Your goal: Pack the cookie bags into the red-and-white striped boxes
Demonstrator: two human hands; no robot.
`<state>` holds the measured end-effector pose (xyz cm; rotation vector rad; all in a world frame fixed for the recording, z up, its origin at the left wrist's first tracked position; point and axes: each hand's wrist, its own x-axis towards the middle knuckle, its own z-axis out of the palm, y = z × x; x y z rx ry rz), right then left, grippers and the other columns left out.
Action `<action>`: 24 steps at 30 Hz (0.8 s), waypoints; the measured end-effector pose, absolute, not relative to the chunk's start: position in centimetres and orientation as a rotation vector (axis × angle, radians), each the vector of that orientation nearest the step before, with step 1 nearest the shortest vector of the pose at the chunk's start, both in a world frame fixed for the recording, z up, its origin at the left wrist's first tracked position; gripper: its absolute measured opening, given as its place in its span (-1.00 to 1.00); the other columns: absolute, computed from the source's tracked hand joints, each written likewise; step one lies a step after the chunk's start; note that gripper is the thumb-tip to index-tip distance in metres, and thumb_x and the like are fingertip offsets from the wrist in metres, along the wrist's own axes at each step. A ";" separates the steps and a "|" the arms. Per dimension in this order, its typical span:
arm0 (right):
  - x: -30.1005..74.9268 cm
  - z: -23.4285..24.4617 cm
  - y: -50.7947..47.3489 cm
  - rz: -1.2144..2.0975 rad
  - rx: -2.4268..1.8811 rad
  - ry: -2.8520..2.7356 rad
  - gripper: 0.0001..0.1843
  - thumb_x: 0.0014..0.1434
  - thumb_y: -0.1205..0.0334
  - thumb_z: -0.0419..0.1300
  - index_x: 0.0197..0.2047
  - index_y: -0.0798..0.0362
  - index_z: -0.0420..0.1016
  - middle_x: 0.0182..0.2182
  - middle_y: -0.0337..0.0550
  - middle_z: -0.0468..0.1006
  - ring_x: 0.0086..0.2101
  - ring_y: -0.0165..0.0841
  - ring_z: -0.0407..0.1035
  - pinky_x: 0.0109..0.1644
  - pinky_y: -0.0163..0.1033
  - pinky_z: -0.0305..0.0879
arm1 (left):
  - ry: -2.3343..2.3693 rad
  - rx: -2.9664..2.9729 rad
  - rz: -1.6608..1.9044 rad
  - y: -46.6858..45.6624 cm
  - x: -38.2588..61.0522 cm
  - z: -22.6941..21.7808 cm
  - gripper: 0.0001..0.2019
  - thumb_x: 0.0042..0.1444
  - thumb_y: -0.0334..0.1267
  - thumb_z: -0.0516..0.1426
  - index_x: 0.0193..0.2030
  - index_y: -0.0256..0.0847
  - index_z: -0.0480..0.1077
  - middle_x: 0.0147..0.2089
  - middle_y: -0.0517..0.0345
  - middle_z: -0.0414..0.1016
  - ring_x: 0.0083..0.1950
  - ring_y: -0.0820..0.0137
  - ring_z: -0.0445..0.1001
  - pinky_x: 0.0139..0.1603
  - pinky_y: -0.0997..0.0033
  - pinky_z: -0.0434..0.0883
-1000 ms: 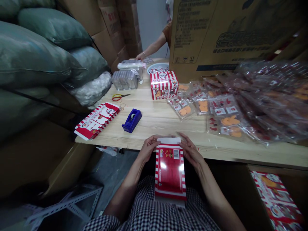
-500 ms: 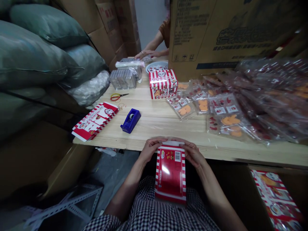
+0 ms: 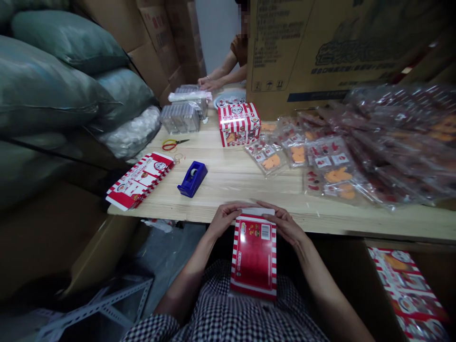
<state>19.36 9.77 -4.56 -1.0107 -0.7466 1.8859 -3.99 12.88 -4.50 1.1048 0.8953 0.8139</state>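
A red carton with striped edges (image 3: pixel 254 259) rests against my lap, its printed face with a barcode turned up. My left hand (image 3: pixel 225 219) grips its far left corner, thumb on top beside the white end flap (image 3: pixel 257 211). At the far right corner my right hand (image 3: pixel 283 222) holds the same carton, thumb pressed near the flap and fingers reaching behind it. The undersides of both hands are hidden. Beyond them on the table stand a blue tape dispenser (image 3: pixel 193 179) and a stack of flat red-and-white cartons (image 3: pixel 140 181).
Scissors (image 3: pixel 174 144) lie at the left, near clear plastic packs (image 3: pixel 180 118). A made-up striped box (image 3: pixel 239 124) stands mid-table. Bagged toy pieces (image 3: pixel 335 166) heap up at the right, before a large cardboard box (image 3: pixel 302 57). A co-worker's hands (image 3: pixel 210 83) are at the far end.
My right fingers have shifted slightly at the flap, which shows a little more. The co-worker's hands have drawn together over the plastic packs. The view has moved slightly.
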 end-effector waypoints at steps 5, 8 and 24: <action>18.9 -5.2 10.7 1.900 -0.978 -0.764 -0.49 -0.02 0.12 0.47 0.03 -0.02 0.62 0.10 -0.02 0.57 0.02 -0.11 0.51 0.17 -0.02 0.35 | 0.873 1.141 0.868 13.0 -3.9 -4.3 -0.73 0.12 -0.22 0.25 -0.06 -0.22 0.61 0.21 -0.05 0.50 0.30 0.11 0.39 0.32 0.14 0.28; 18.5 -5.7 10.6 1.845 -0.997 -0.786 -0.61 -0.05 0.10 0.48 -0.12 0.00 0.69 0.04 -0.01 0.60 0.04 -0.07 0.49 0.21 0.01 0.32 | 0.889 1.148 0.848 12.8 -4.0 -4.6 -0.74 0.13 -0.21 0.24 -0.07 -0.23 0.61 0.18 -0.08 0.53 0.24 0.12 0.45 0.30 0.11 0.31; 21.0 -3.1 9.1 1.904 -1.047 -0.973 -0.63 0.15 0.02 0.36 0.00 -0.04 0.63 0.04 -0.07 0.61 0.06 -0.17 0.47 0.25 -0.03 0.26 | 0.822 1.274 0.650 13.0 -4.9 -3.0 -0.65 0.26 -0.07 0.15 0.00 -0.25 0.58 0.05 -0.09 0.61 0.09 0.19 0.55 0.17 0.20 0.40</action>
